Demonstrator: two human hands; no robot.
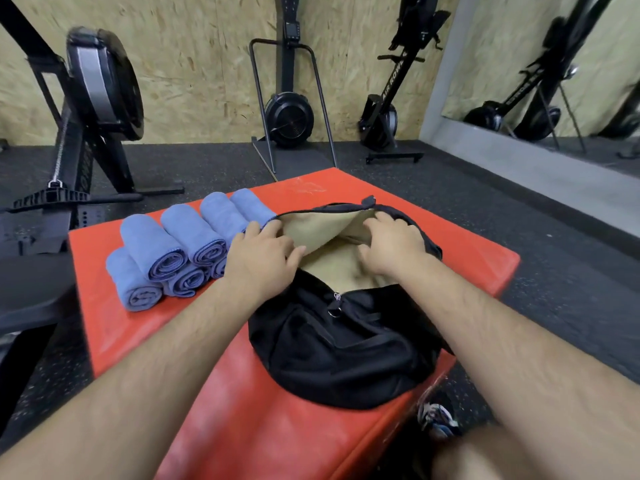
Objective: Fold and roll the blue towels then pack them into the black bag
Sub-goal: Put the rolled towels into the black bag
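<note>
step: packing, bag being opened | black bag (346,348) on red table (242,410), left hand (259,261) and right hand (391,247) gripping its mouth edges | rolled blue towels (180,247) stacked just left (none inside yet) | next: probably free one hand for a roll

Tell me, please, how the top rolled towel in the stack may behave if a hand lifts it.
The top rolled towel looks soft, so it would probably sag and squash. Nothing ties it, so its spiral end may unwind. Resting on other rolls, it could roll off if nudged.
</note>
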